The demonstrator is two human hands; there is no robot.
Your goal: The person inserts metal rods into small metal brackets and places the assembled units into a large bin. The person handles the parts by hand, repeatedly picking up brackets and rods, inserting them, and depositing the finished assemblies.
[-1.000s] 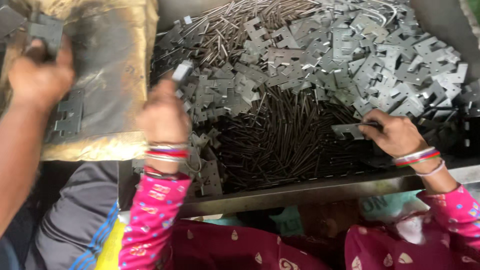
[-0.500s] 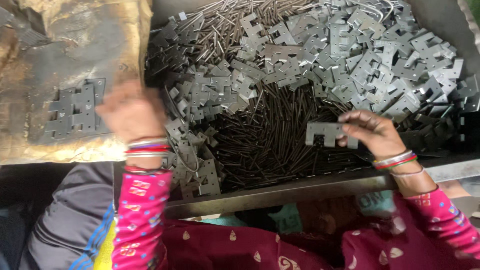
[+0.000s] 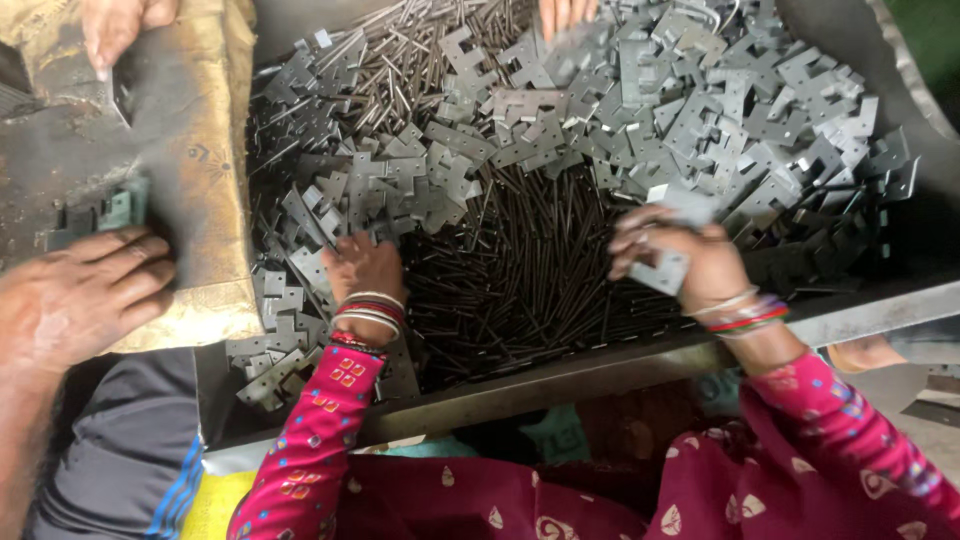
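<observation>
Left hand (image 3: pixel 365 275) rests, fingers curled, on loose metal plates (image 3: pixel 330 200) near the tray's front rim (image 3: pixel 560 375); right hand (image 3: pixel 685 260) pinches one grey plate (image 3: pixel 662 270)

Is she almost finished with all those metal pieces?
Not nearly. A few flat metal plates already lie sorted on the worn sack, by a co-worker's hand. In hand: her right hand holds one notched plate, and her left hand digs into the loose plates. Left: a big heap of plates and thin pins fills the tray.
</observation>
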